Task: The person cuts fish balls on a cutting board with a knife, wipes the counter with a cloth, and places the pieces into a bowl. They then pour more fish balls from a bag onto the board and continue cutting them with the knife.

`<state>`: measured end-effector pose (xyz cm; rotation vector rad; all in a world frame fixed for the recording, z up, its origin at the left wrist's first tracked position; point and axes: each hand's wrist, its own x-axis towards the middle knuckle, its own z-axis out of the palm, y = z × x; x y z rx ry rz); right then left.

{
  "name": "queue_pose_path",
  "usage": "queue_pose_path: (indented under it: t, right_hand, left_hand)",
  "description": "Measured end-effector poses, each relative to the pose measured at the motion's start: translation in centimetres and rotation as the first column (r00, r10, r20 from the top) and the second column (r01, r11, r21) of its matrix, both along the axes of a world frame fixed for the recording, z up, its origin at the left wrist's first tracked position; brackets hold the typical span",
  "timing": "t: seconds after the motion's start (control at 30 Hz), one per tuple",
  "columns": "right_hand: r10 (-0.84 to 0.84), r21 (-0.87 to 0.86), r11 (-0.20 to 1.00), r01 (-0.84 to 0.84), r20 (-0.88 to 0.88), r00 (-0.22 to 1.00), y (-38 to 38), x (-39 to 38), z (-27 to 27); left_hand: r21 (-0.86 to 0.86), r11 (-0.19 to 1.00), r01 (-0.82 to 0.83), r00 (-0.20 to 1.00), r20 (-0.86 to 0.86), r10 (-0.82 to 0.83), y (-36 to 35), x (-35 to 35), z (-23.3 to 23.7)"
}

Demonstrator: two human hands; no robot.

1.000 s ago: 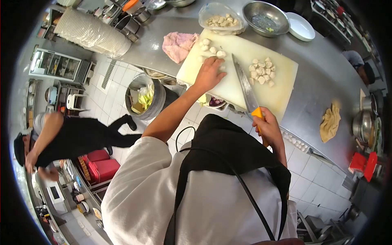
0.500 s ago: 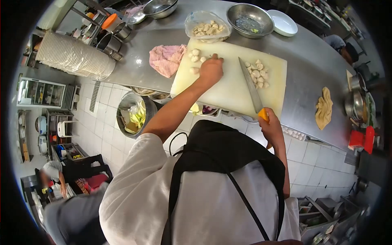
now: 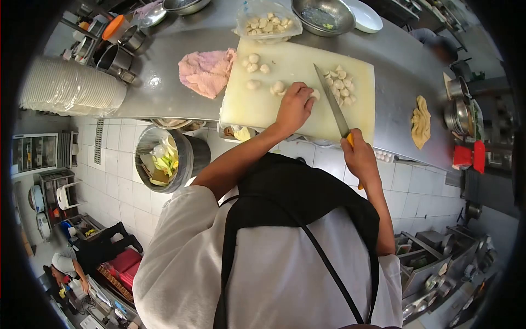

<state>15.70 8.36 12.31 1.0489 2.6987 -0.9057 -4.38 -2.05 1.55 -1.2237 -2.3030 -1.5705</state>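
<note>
My right hand (image 3: pixel 360 158) grips the orange handle of a long kitchen knife (image 3: pixel 332 103), its blade pointing away across the white cutting board (image 3: pixel 249 112). The blade rests beside a pile of cut pale pieces (image 3: pixel 341 86). Just left of the blade, my left hand (image 3: pixel 295 108) has its fingers curled over the board and closed on a button mushroom (image 3: pixel 314 94). Against those fingers sit other whole mushrooms (image 3: pixel 278 88). A single mushroom (image 3: pixel 253 85) lies farther left, and a small group (image 3: pixel 252 63) is near the board's far left corner.
Behind the board stand a plastic bag of mushrooms (image 3: pixel 268 24), a metal bowl (image 3: pixel 323 16) and a white dish (image 3: pixel 364 16). A pink cloth (image 3: pixel 207 72) lies left, a tan cloth (image 3: pixel 421 123) right. A scrap bin (image 3: pixel 174 156) stands below the counter. Another person (image 3: pixel 68 263) is at lower left.
My left hand has moved right and nearer, from the far left mushrooms to beside the blade, with mushrooms now by its fingers. The right hand keeps the knife. The whole view has shifted slightly.
</note>
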Motion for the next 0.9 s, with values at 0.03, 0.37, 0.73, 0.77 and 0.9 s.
queue_pose_path:
  t: [0.03,0.37,0.73,0.77,0.9]
  right_hand:
    - [0.000,0.029,1.000,0.000,-0.002,1.000,-0.5,0.3,0.5]
    - [0.053,0.094,0.994,-0.059,0.063,0.997,-3.9,2.4,5.8]
    - [0.060,0.070,0.994,-0.079,0.242,0.968,-3.2,2.4,3.8]
    - [0.068,0.051,0.995,-0.084,0.269,0.961,-2.9,2.5,3.2]
    - [0.092,0.026,0.994,-0.106,0.327,0.940,-2.6,2.4,2.1]
  left_hand:
    - [0.034,0.999,-0.023,1.000,-0.018,0.023,0.0,0.0,-0.2]
    - [0.103,0.993,-0.059,0.997,0.051,0.054,1.1,-0.5,-1.6]
    - [0.085,0.996,-0.030,0.994,0.109,0.021,1.0,-0.5,-1.2]
    - [0.079,0.996,-0.027,0.993,0.117,0.017,1.0,-0.5,-1.2]
    - [0.059,0.998,-0.016,0.992,0.130,0.008,1.0,-0.6,-1.3]
